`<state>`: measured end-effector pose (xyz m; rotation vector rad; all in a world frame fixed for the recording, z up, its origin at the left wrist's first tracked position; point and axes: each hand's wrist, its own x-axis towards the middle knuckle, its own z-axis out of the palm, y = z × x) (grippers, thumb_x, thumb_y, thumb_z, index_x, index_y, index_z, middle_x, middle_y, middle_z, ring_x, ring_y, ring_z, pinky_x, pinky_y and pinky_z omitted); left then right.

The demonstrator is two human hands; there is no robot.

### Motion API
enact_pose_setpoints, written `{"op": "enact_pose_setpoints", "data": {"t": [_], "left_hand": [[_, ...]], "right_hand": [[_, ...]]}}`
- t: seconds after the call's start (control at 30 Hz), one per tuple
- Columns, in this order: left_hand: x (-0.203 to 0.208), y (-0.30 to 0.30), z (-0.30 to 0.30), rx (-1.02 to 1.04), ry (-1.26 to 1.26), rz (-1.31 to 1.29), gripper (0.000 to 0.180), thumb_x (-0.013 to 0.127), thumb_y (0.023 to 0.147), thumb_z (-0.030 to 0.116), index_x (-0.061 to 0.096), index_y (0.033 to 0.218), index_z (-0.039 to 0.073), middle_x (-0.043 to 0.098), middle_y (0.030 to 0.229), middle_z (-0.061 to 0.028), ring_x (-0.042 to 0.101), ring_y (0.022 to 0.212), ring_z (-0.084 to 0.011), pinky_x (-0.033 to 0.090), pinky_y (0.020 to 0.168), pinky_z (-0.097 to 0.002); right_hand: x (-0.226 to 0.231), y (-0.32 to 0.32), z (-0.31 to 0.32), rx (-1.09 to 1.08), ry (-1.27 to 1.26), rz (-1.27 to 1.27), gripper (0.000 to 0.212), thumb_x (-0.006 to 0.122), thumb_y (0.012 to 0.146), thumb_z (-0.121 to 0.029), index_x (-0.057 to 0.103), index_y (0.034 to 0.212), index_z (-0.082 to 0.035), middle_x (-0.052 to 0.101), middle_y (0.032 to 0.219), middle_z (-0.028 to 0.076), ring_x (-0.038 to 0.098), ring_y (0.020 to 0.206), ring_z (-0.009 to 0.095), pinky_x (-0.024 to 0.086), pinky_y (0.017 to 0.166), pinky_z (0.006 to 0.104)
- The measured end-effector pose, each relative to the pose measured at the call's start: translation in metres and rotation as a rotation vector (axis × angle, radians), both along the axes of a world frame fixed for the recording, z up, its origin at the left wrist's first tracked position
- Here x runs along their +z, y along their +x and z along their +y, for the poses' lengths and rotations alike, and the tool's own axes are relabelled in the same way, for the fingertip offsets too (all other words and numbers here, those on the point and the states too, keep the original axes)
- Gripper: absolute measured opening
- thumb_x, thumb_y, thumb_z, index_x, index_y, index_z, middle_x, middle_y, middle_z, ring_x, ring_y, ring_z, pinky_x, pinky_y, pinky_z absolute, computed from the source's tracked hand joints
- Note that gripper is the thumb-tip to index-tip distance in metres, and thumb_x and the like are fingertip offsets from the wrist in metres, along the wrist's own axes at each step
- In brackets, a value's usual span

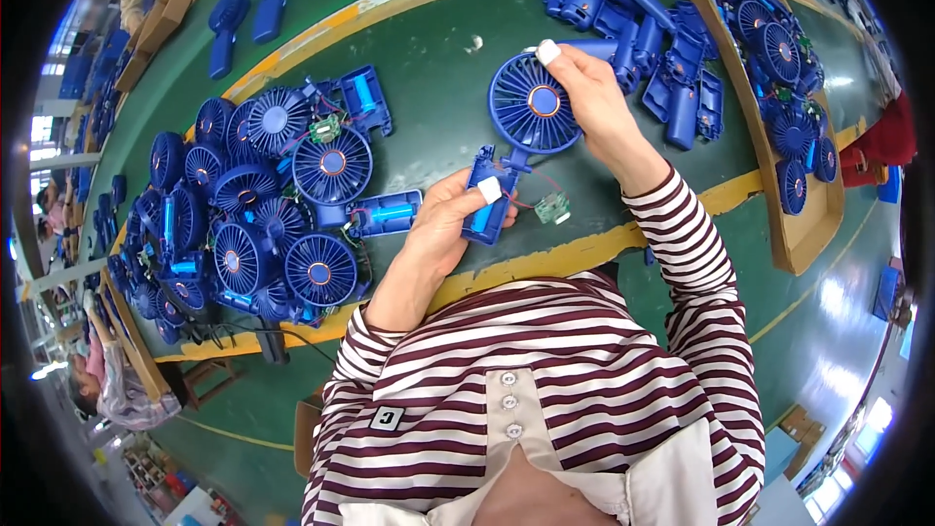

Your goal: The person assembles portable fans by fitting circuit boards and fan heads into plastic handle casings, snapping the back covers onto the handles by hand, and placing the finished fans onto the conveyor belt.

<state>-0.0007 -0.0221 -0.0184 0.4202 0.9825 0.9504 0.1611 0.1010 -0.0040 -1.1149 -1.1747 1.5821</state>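
Gripping blue fan (pixel 531 102) over green surface (pixel 438 88): right hand (pixel 596 97) fingers pinching its head, left hand (pixel 443 224) fingers pinching its handle.

- A green work table (pixel 429 88) fills the middle of the frame, edged with a yellow stripe (pixel 545 268).
- Glossy green floor (pixel 838 331) at lower right reflects bright light.
- Windows (pixel 847 472) glow at the lower right rim.
- A wooden stool (pixel 209 375) stands lower left.

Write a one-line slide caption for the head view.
Both hands, left hand and right hand, hold a blue handheld fan above a green table.
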Motion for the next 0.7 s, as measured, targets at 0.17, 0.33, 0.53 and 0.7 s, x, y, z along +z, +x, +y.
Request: {"op": "enact_pose_setpoints", "data": {"t": [0.17,0.33,0.53,0.7], "left_hand": [[0.006,-0.002,0.0,-0.058,0.079,-0.047,0.032,0.054,0.078,0.007,0.05,0.108,-0.004,0.061,0.095,-0.0165,0.063,0.08,-0.025,0.053,0.072,-0.0333],[0.008,-0.007,0.005,-0.062,0.039,-0.014,0.039,0.046,0.074,-0.004,0.046,0.113,-0.002,0.061,0.096,-0.0149,0.063,0.081,-0.0213,0.05,0.072,-0.0292],[0.008,-0.007,0.008,-0.067,0.049,0.037,0.04,0.043,0.072,-0.004,0.047,0.113,-0.001,0.061,0.095,-0.0146,0.062,0.074,-0.0199,0.05,0.068,-0.0284],[0.009,-0.007,0.009,-0.066,0.063,0.052,0.041,0.041,0.072,-0.001,0.047,0.113,-0.001,0.061,0.095,-0.0152,0.062,0.072,-0.0192,0.05,0.067,-0.0279]], "right_hand": [[-0.01,-0.021,0.004,0.129,0.051,-0.142,0.024,0.05,0.09,-0.023,0.058,0.094,0.0,0.058,0.083,-0.001,0.052,0.074,0.004,0.042,0.066,0.0188],[-0.008,-0.03,0.009,0.168,0.024,-0.178,0.024,0.051,0.089,-0.024,0.059,0.09,-0.001,0.057,0.079,-0.002,0.051,0.07,0.003,0.042,0.062,0.0191],[-0.011,-0.029,0.012,0.172,-0.003,-0.197,0.023,0.051,0.089,-0.023,0.059,0.089,-0.001,0.056,0.077,-0.003,0.049,0.068,0.003,0.041,0.061,0.0187],[-0.017,-0.029,0.016,0.212,0.073,-0.233,0.025,0.051,0.089,-0.024,0.059,0.083,-0.001,0.055,0.073,-0.003,0.047,0.065,0.003,0.04,0.057,0.0192]]}}
